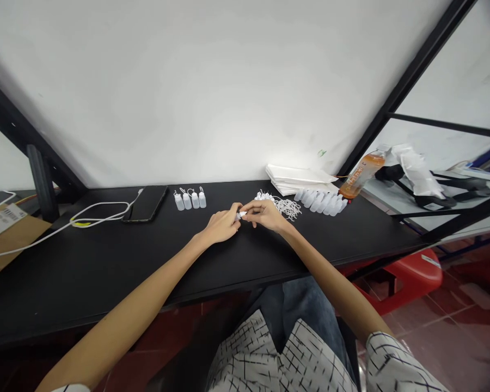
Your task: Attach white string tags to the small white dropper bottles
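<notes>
A: What are the hands holding?

B: Both are gripping. The left hand (224,224) is curled around a small bottle (238,216), and the right hand (265,214) pinches the white top (244,213) at its end. The bottle sits right between the 2 hands, just over the worktop (228,264), mostly hidden by fingers.

A: It looks like fitting the top on. How would you do that well?

B: I'd hold the body low and firmly with the left hand, without squeezing, since it looks like soft plastic. Then I'd keep the top in line with the neck and press or turn it evenly with the right fingertips. A crooked start could leave it badly seated.

A: Which containers are around?

B: Beyond the left hand, to its left, 4 capped bottles (190,200) stand in a row, some with a loop at the top. To the right of the right hand is a group of more bottles (320,202); they overlap, so I can't count them, and I make out no tops on them.

A: Anything inside?

B: They're cloudy, so I can't tell. The drink bottle (361,175), farther right, holds orange liquid.

A: And the loose bits?

B: White tips (265,194) lie just behind the right hand, with a tangle of stringy white pieces (289,209) beside it on the right.
</notes>
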`<state>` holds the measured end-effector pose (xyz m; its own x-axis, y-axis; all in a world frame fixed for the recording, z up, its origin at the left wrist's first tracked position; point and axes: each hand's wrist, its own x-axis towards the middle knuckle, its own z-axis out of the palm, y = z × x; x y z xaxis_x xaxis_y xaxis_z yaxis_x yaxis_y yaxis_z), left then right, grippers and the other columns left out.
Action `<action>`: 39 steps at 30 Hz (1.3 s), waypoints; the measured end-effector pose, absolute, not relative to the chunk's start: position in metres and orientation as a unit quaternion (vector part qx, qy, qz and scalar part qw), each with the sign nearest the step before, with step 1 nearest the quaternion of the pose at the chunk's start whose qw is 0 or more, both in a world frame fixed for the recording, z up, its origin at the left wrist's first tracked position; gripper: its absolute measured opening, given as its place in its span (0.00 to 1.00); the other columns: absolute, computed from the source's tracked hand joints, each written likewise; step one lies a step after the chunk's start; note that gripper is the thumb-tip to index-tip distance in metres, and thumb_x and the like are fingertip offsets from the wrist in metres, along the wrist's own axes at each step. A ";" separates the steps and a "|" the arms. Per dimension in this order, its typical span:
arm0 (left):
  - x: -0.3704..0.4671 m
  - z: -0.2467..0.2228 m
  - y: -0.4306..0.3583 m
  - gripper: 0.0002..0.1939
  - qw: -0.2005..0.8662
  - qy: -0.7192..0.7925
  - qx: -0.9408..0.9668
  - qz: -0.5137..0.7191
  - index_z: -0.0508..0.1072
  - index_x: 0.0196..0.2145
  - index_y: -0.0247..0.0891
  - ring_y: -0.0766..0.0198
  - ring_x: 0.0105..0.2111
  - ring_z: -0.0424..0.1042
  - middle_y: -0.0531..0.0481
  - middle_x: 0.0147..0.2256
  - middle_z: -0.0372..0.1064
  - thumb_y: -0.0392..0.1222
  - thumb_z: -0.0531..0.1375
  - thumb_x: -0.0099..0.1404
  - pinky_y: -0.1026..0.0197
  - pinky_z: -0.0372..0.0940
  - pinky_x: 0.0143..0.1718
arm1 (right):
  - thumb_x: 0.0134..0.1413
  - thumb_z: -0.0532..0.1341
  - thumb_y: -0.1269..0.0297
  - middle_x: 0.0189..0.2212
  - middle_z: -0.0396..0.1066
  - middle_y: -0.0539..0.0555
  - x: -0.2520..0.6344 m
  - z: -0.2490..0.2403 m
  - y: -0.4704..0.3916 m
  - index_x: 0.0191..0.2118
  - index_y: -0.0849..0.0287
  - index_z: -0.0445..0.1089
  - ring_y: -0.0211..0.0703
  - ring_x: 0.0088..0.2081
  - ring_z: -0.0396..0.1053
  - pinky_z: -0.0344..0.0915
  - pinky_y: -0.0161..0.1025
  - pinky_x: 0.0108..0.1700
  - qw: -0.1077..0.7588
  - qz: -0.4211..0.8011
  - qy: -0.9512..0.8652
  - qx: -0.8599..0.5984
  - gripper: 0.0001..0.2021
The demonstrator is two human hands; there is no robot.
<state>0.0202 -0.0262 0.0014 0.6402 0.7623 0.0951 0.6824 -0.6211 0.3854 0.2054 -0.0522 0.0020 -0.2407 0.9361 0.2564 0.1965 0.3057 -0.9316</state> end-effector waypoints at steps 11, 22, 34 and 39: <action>0.018 -0.002 -0.027 0.30 0.176 0.383 0.890 0.172 0.54 0.61 0.37 0.52 0.41 0.74 0.43 0.44 0.72 0.36 0.52 0.61 0.54 0.64 0.41 | 0.50 0.65 0.49 0.19 0.67 0.48 0.205 -0.001 -0.053 0.34 0.64 0.74 0.34 0.18 0.64 0.61 0.33 0.21 0.387 0.407 -0.688 -0.459 0.19; 0.020 0.002 -0.031 0.28 0.152 0.395 0.894 0.144 0.54 0.62 0.39 0.50 0.40 0.75 0.44 0.41 0.74 0.37 0.50 0.64 0.53 0.66 0.41 | 0.62 0.51 0.44 0.16 0.63 0.48 0.203 -0.003 -0.052 0.21 0.62 0.68 0.32 0.17 0.61 0.58 0.32 0.25 0.345 0.314 -0.730 -0.500 0.28; 0.021 0.006 -0.033 0.27 0.133 0.400 0.899 0.122 0.54 0.62 0.40 0.50 0.44 0.75 0.44 0.45 0.75 0.39 0.50 0.65 0.54 0.66 0.41 | 0.45 0.69 0.54 0.28 0.72 0.53 0.209 0.007 -0.057 0.37 0.63 0.70 0.35 0.22 0.69 0.60 0.30 0.18 0.415 0.447 -0.674 -0.417 0.18; 0.021 0.006 -0.033 0.29 0.128 0.409 0.897 0.109 0.52 0.63 0.39 0.50 0.44 0.75 0.43 0.46 0.74 0.38 0.50 0.65 0.53 0.66 0.41 | 0.43 0.70 0.51 0.21 0.70 0.50 0.208 0.005 -0.055 0.34 0.64 0.72 0.35 0.21 0.66 0.60 0.31 0.18 0.404 0.450 -0.664 -0.440 0.20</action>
